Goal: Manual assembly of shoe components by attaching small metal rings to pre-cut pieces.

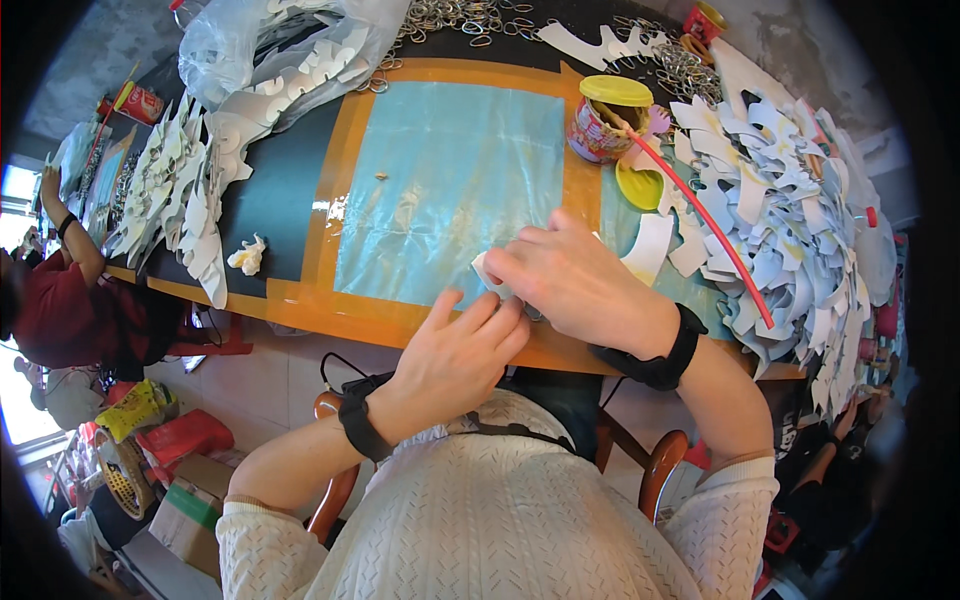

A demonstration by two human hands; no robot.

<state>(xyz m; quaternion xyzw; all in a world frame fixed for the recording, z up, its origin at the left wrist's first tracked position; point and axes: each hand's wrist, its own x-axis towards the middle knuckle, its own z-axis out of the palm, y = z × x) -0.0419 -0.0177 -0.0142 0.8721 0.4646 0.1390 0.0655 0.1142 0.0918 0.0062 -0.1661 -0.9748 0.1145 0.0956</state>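
Note:
Near the front edge of the table, my hands meet over a small white cut piece (479, 266), mostly covered by fingers. My right hand (570, 275) is closed, pinching the piece between thumb and fingers. From the lower left, my left hand (460, 350) brings its bent fingertips together against the same piece, its index finger slightly raised. A bit of metal, perhaps a ring, peeks out below the right fingers; its shape is unclear. Beneath them lies a light blue plastic sheet (440, 150), edged with brown tape (325, 230).
White cut pieces (780, 200) are heaped at right, more (175, 190) at left. A tub (597, 135) with a yellow lid and a red stick (700, 205) stand at the far right of the sheet. Metal rings (450, 20) lie at the back. Another person (60, 290) sits left.

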